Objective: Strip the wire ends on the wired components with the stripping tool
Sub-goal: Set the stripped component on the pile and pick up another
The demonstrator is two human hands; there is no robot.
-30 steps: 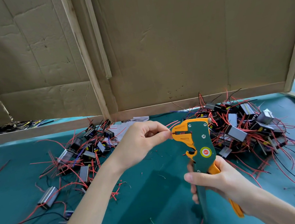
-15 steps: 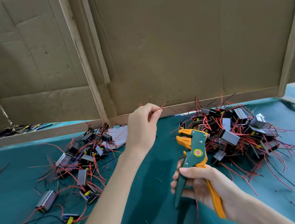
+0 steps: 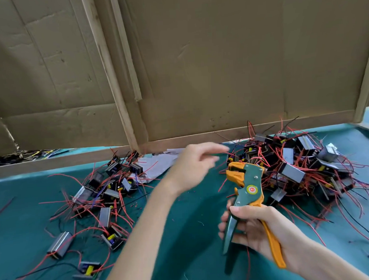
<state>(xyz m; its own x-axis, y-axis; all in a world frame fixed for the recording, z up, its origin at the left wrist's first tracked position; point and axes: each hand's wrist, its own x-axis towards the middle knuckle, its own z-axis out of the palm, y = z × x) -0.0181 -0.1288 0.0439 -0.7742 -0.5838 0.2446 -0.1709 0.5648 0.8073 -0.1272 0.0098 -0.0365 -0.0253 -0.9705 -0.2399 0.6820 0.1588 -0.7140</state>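
My right hand (image 3: 255,227) grips the handles of the green and orange stripping tool (image 3: 246,190), held upright with its jaws pointing left and nothing in them. My left hand (image 3: 193,165) is blurred, fingers stretched out to the right toward the right pile of wired components (image 3: 297,168), holding nothing that I can see. That pile is a tangle of small metal-cased parts with red and black wires. A second, looser pile of wired components (image 3: 103,190) lies to the left of my left arm.
A green cloth (image 3: 194,234) covers the table, dotted with wire scraps. Cardboard panels with wooden battens (image 3: 113,75) stand close behind both piles. A crumpled white paper (image 3: 157,164) lies between the piles at the back.
My left hand pinched a red wire at the tool's jaws, lifted it away, and now reaches right with fingers stretched and no wire visible. The tool has dropped lower and stayed in my right hand.
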